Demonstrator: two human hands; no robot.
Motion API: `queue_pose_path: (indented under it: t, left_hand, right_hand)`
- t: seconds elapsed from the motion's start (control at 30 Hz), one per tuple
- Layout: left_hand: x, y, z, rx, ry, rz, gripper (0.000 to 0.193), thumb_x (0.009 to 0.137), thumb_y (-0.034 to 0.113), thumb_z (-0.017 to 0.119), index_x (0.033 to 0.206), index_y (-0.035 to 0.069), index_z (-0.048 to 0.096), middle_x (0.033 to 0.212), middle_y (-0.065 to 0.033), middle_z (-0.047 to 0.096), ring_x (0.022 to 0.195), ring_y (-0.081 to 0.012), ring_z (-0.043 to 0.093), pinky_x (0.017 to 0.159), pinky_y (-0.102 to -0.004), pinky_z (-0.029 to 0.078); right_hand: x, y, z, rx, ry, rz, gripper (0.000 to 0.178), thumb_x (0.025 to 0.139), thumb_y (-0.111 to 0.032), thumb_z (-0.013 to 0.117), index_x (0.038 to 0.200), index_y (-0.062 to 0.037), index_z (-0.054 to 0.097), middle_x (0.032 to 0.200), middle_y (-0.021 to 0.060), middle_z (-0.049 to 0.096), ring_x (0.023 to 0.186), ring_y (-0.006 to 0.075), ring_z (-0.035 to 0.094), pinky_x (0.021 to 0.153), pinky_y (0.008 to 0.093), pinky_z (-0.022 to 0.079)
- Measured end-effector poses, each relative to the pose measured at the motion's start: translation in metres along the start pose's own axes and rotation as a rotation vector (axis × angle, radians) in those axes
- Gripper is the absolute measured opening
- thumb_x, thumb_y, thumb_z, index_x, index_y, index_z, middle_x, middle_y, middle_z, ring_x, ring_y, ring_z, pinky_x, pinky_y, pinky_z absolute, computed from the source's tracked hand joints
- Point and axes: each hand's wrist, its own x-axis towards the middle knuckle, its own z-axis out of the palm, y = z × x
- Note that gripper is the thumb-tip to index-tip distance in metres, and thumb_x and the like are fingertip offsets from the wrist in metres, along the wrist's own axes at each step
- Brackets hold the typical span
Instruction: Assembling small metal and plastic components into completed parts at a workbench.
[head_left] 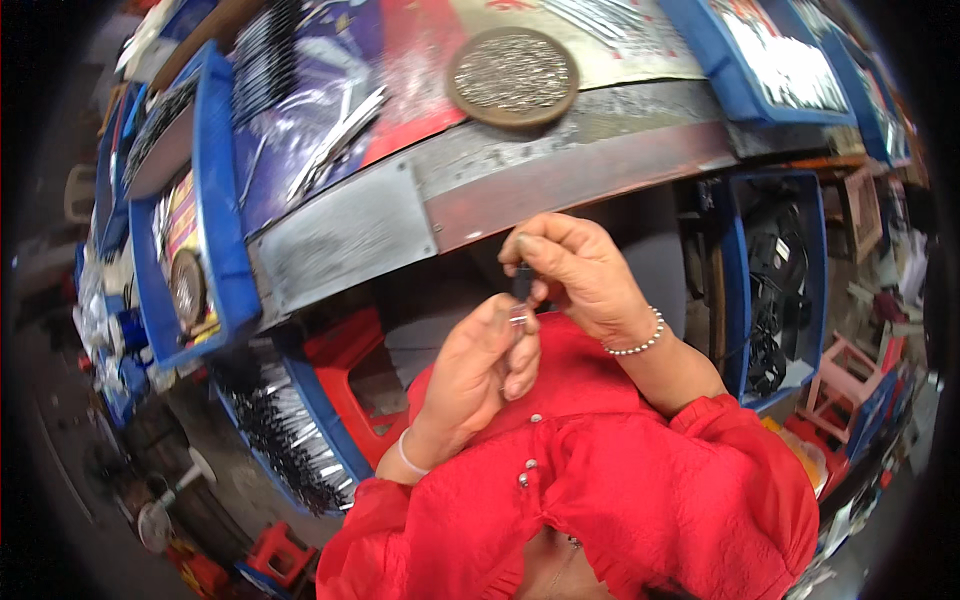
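Both hands meet in front of my red top, just below the workbench edge. My right hand (pixel 583 274) pinches a small black piece (pixel 521 283) between thumb and fingers. Below it, my left hand (pixel 474 362) is closed with curled fingers around a small shiny piece (pixel 517 318), which meets or nearly meets the black one. The exact kind of either piece is too small to make out. On the bench above the hands stands a round brown dish (pixel 570 88) full of tiny metal pins.
A worn metal plate (pixel 345 235) covers the bench's front edge. Long metal strips (pixel 335 145) lie on the bench top. Blue bins (pixel 235 270) stand left and right. Below left, another bin holds many black-and-silver parts (pixel 290 430). A red stool (pixel 345 365) stands under the bench.
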Motion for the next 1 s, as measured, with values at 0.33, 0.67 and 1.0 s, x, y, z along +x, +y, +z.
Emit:
queue_pose_path:
  t: [0.33, 0.67, 1.0]
  left_hand:
    - [-0.007, -0.004, -0.011, -0.057, -0.001, -0.047, 0.027, 0.093, 0.032, 0.043, 0.094, 0.005, 0.047, 0.065, -0.001, 0.042, 0.05, -0.0096, 0.039, 0.045, -0.0207, 0.03]
    - [-0.009, -0.004, -0.017, -0.162, 0.007, -0.052, 0.027, 0.093, 0.029, 0.043, 0.093, 0.004, 0.049, 0.064, 0.0002, 0.042, 0.047, -0.0049, 0.033, 0.043, -0.0181, 0.027]
    - [-0.012, -0.008, -0.022, -0.29, -0.037, -0.053, 0.024, 0.093, 0.026, 0.044, 0.094, 0.003, 0.05, 0.066, 0.0005, 0.042, 0.046, -0.003, 0.03, 0.042, -0.0169, 0.025]
  right_hand:
    - [0.001, 0.013, 0.004, 0.026, -0.031, 0.036, 0.016, 0.086, -0.02, 0.058, 0.088, -0.0039, 0.061, 0.077, 0.0011, 0.059, 0.058, 0.0033, 0.047, 0.054, 0.0164, 0.04]
    - [0.004, 0.015, 0.01, -0.026, 0.001, 0.008, 0.017, 0.086, -0.021, 0.058, 0.086, -0.0042, 0.062, 0.074, 0.0008, 0.058, 0.055, 0.003, 0.046, 0.05, 0.0158, 0.037]
    - [0.002, 0.018, 0.012, -0.07, -0.066, -0.02, 0.016, 0.087, -0.018, 0.057, 0.086, -0.002, 0.06, 0.075, 0.0008, 0.058, 0.055, 0.0029, 0.046, 0.05, 0.0156, 0.039]
